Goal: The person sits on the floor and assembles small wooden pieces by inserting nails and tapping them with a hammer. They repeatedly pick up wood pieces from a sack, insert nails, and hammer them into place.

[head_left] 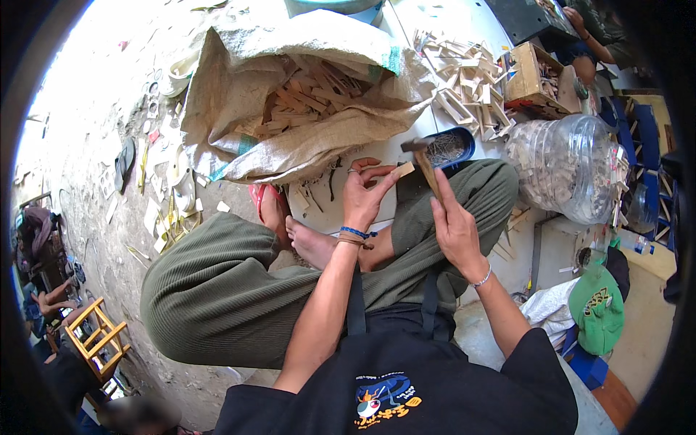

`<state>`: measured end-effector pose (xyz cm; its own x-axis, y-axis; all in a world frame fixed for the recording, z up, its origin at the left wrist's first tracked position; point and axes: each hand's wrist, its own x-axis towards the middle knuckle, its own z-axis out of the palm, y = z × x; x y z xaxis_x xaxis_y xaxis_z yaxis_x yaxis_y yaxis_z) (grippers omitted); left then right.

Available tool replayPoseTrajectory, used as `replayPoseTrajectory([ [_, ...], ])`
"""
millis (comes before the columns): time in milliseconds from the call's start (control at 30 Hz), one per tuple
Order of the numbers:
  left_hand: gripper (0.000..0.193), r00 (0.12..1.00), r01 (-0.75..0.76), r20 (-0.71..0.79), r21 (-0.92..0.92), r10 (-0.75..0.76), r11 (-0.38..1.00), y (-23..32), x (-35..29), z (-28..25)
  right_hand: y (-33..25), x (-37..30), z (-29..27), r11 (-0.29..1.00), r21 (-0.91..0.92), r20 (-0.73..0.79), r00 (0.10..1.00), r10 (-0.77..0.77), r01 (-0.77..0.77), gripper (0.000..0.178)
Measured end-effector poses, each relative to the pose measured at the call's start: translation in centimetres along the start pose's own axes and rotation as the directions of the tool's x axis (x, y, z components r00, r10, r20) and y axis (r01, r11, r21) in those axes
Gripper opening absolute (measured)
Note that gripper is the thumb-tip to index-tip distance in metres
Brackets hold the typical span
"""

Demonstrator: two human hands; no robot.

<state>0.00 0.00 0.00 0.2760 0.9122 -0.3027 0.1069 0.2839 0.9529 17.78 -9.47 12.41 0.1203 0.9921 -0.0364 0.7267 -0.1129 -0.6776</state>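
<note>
On my feed I see rough floor (94, 235) left of the left hand (364, 196), carrying a dark sandal (125, 161) and pale scraps (151, 216). Ahead of that hand lies an open sack (319, 147); beyond the right hand (458, 233), white tiles (471, 18) bear loose wood strips (471, 80) and a blue container (470, 145).

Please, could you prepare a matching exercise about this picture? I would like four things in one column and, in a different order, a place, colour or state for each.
Things:
1. hammer
2. small wood piece
3. cap
4. sack

Places, colours or states:
A. bright green
B. open, with wooden strips inside
C. held in the right hand
D. pinched in the left hand

Right pairs: 1-C, 2-D, 3-A, 4-B
</note>
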Motion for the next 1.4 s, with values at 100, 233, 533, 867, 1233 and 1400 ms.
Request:
replayPoseTrajectory([
  [100,0.037,0.998,0.035,-0.05,-0.108,-0.041,0.994,1.6,0.2,0.1,0.5,-0.6,0.1,0.982,-0.142,0.016,0.992,-0.126,0.127,0.067],
  [233,0.033,0.995,0.021,-0.091,-0.134,-0.033,0.991,2.5,-0.7,0.5,0.3,-2.1,-0.2,0.964,-0.197,0.015,0.983,-0.181,0.18,0.071],
  [533,0.039,0.995,-0.012,-0.103,0.016,0.014,1.0,3.1,-0.5,0.0,1.1,-2.4,0.5,0.939,-0.28,0.009,0.979,-0.206,0.2,0.076],
  [867,0.04,0.993,0.011,-0.116,-0.031,-0.015,0.999,2.0,-0.3,0.2,0.8,-2.1,1.1,0.963,-0.208,-0.051,0.982,-0.183,0.169,0.074],
  [1233,0.026,0.996,-0.049,-0.078,-0.107,0.04,0.993,2.7,-0.5,0.4,0.8,-1.9,0.6,0.992,-0.125,0.015,1.0,-0.021,0.023,0.065],
  [1400,0.027,0.99,-0.124,-0.069,-0.035,0.121,0.992,2.5,-0.7,0.1,0.6,-2.2,1.1,0.995,-0.069,-0.02,0.997,-0.073,0.072,0.066],
])
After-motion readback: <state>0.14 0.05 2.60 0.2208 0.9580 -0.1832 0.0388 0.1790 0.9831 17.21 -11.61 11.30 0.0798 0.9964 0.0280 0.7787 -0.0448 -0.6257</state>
